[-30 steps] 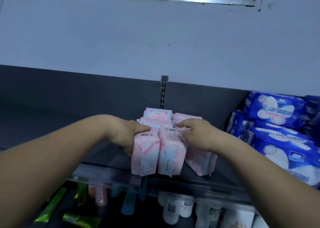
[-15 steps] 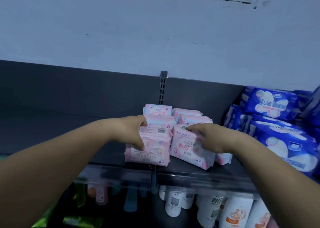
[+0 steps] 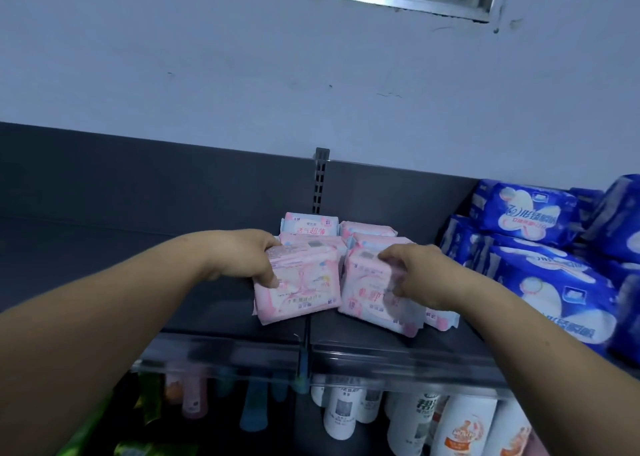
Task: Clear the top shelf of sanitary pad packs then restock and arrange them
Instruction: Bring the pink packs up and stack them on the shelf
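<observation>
Two packs, one per hand, on the dark metal top shelf [image 3: 104, 247]. Your left hand [image 3: 247, 258] clasps a soft pink film-wrapped sanitary pad pack [image 3: 304, 291], thumb on its face; your right hand [image 3: 420, 277] curls round its twin pink pack [image 3: 372, 299]. Film looks slick, filling squashy: squeeze lightly, square both against the rear pink packs [image 3: 310, 225] beyond your fingers. Glossy blue pillowy packs [image 3: 554, 282] lie right of your right hand.

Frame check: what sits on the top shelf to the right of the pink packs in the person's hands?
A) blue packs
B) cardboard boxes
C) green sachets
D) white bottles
A: blue packs are stacked on the top shelf to the right of the pink packs that the left hand and right hand grip; the white bottles stand one shelf down.
</observation>
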A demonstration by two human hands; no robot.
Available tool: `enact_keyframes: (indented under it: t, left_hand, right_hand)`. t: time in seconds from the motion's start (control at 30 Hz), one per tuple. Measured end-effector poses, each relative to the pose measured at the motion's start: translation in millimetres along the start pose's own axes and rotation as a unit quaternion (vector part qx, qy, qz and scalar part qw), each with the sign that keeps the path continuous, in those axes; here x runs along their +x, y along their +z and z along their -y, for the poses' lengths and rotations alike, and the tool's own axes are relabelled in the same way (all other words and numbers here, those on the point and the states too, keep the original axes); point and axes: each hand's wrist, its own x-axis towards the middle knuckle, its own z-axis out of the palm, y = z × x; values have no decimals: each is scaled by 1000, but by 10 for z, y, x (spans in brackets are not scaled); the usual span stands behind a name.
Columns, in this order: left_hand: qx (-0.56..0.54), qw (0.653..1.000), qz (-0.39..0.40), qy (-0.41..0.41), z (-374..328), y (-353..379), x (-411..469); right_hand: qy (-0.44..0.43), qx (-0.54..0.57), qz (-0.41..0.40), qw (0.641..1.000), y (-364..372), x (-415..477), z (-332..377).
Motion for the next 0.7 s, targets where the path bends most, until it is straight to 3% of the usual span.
enact_keyframes:
  t: [0.1,0.2,0.27,0.33,0.57,0.7]
  left_hand:
    - [-146,989,2,-6,16,-58,2]
    - [-312,950,0,-12,-7,-112,0]
    - [-412,911,6,-20,-48,-132,-18]
    - [-474,879,11,-41,-86,-141,-24]
    - [-377,912,-9,-161,-149,-146,-83]
    - [-289,940,-68,-165,-18,-232,-71]
  right_hand:
    - [-18,1,-57,998,-33,43,24]
    - [-75,218,-152,961,-131,23,166]
    - [-119,362,-100,919,-169,5,270]
    - [-155,376,-46,913,-173,0,359]
    - [-235,309,-85,918,-192,111,592]
    - [-182,353,-29,917,-215,250,616]
